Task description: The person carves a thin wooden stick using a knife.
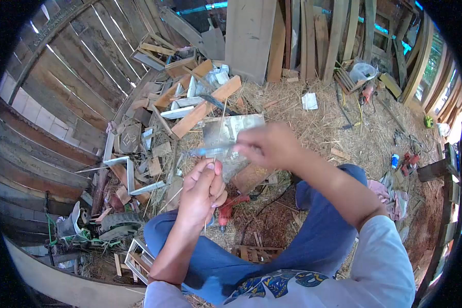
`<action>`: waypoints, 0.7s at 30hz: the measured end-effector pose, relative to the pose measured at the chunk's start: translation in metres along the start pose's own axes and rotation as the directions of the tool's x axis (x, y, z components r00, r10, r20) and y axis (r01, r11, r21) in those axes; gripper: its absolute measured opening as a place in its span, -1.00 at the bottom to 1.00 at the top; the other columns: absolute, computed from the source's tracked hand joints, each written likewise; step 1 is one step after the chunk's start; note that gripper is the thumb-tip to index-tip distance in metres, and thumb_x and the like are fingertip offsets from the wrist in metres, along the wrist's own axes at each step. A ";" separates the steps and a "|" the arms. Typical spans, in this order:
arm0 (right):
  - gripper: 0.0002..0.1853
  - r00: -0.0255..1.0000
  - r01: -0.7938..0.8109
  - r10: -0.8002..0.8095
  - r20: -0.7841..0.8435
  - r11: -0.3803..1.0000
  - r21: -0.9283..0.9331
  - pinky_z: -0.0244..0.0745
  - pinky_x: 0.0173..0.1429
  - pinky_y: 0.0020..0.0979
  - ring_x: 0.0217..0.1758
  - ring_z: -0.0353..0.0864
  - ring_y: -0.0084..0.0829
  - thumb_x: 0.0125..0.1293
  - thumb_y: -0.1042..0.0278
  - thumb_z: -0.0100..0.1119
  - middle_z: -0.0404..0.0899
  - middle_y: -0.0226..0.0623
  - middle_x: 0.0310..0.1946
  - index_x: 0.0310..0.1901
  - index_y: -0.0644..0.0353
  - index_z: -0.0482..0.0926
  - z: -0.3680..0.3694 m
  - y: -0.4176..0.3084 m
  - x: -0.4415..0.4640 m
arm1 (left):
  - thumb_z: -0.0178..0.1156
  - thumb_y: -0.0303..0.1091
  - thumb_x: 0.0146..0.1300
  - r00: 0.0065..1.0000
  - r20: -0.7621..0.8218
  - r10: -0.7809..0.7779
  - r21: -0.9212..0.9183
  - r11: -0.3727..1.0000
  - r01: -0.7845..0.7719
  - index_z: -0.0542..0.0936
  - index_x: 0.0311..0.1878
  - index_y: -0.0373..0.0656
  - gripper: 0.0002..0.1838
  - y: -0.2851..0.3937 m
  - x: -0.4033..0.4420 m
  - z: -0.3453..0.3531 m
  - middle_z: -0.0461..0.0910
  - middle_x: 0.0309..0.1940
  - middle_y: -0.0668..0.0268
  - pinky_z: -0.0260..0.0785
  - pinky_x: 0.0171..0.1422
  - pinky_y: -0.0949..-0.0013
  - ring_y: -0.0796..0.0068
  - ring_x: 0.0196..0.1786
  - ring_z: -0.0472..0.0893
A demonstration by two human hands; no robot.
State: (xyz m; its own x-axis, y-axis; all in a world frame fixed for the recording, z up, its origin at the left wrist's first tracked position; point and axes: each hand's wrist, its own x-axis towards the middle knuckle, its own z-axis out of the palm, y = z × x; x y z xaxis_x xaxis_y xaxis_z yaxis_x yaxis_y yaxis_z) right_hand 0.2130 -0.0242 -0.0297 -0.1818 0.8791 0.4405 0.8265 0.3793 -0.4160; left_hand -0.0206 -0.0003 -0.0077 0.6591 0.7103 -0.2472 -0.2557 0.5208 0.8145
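Note:
Fingers closed, my left hand (pixel 203 190) pinches a thin wooden stick (pixel 222 128), which sticks up past the fingertips and shows again below the palm. Just above and to the right is my right hand (pixel 272 146), blurred by motion and curled around a slim tool whose kind I cannot make out. The tool's light-blue end (pixel 199 152) crosses close to the stick; whether they touch is unclear. Behind both hands lies a shiny flat sheet (pixel 233 126). A red power tool (pixel 225 213) rests on the ground between my legs, partly behind my left hand.
Wood offcuts and planks (pixel 205 108) pile up at the left. A white angled frame (pixel 130 174) lies nearby. Tall boards (pixel 249 41) lean on the far wall. To the right are a blue can (pixel 395 160), another red tool (pixel 409 163) and pink cloth (pixel 380 191). Shavings cover the floor.

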 end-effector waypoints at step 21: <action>-0.66 0.911 -0.389 0.382 -0.154 0.921 -0.024 0.55 -0.25 -0.08 -0.33 0.69 -0.01 0.47 -0.05 0.13 0.69 -0.16 -0.40 -0.24 0.06 0.67 0.002 0.065 0.011 | -0.07 -0.28 0.63 0.999 0.026 -0.029 -0.068 0.997 0.031 0.47 -0.14 -0.09 -0.81 0.000 -0.001 -0.007 0.06 -0.69 0.60 -0.10 -0.63 0.55 0.75 -0.70 0.04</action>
State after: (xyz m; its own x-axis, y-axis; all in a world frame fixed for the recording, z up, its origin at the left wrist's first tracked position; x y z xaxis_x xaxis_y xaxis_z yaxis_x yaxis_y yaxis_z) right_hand 0.2634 0.0105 -0.0530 0.2319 0.9015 0.3655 0.8443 0.0001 -0.5359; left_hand -0.0262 0.0029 -0.0114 0.6843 0.6825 -0.2569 -0.2828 0.5731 0.7691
